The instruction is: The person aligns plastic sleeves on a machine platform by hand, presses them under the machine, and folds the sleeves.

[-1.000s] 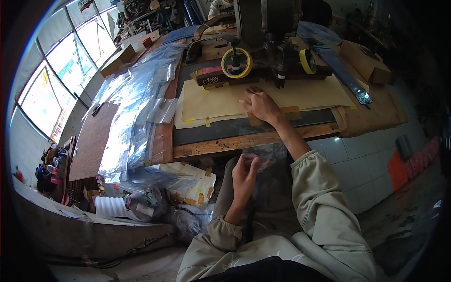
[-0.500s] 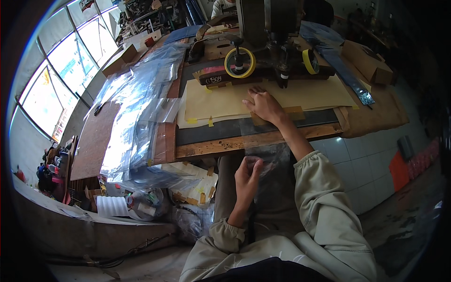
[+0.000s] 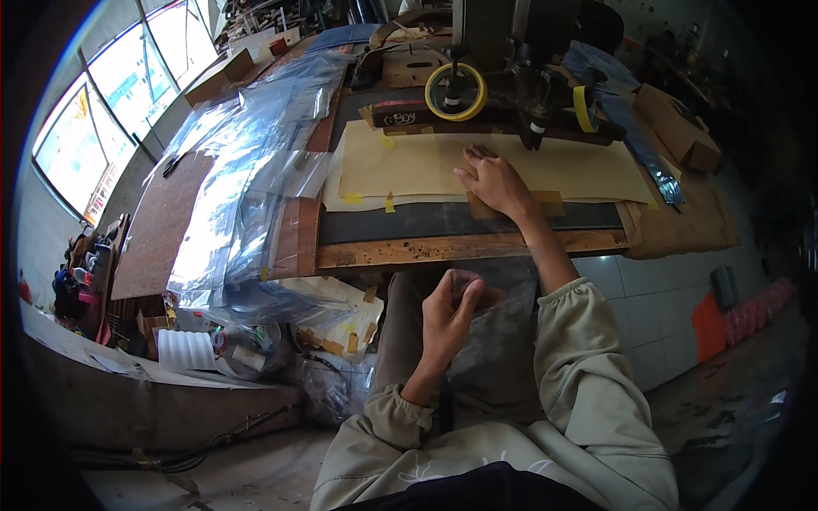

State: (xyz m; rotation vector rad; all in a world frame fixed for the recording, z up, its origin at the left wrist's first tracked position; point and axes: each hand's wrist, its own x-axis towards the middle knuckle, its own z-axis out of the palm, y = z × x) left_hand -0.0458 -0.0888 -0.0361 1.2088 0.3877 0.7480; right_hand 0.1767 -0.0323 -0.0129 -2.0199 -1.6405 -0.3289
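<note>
My right hand point(image 3: 498, 185) lies with fingers extended on a cream sheet point(image 3: 400, 170) on the dark work surface point(image 3: 375, 223). Brown and yellow tape pieces stick to the sheet's near edge. Just above the fingers is the dark bar point(image 3: 409, 117) of a machine, carrying two yellow-rimmed tape rolls point(image 3: 486, 92). Below the wooden table edge point(image 3: 426, 249), over my lap, my left hand point(image 3: 449, 308) is closed on a thin clear plastic sheet point(image 3: 509, 311). The sheet hangs beside that hand; its upper end is hard to make out.
Overlapping clear plastic sheets point(image 3: 234, 200) cover the table's left side, beside a brown board point(image 3: 166, 226). An opened cardboard box point(image 3: 673, 128) and brown paper point(image 3: 686, 226) are on the right. A white foam roll point(image 3: 187, 350) and plastic scraps sit low at left.
The view has shifted slightly, so the table and machine appear farther right. Both hands keep nearly the same poses, the right on the cream sheet and the left on the plastic.
</note>
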